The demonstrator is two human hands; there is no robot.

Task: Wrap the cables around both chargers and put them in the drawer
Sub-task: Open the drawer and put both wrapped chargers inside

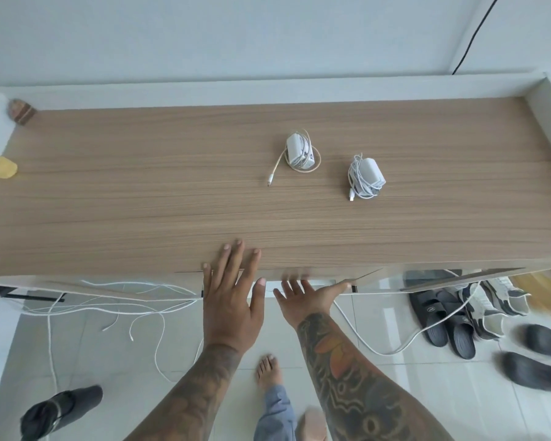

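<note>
Risk ahead: loose coils slipping off white beige-corded charger [299, 152] and white white-corded charger [367, 178], both mid wooden desktop [140, 202], well apart from hands. Left hand [233, 294] flat, spread at front edge; right hand [303, 299] open, blurred. Drawer unseen.

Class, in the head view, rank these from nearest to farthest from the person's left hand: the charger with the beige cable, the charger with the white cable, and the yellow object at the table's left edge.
Measured from the left hand at the table's front edge:
1. Charger with the beige cable, beyond the hand, slightly right.
2. Charger with the white cable, further right.
3. Yellow object, far left edge.
</note>
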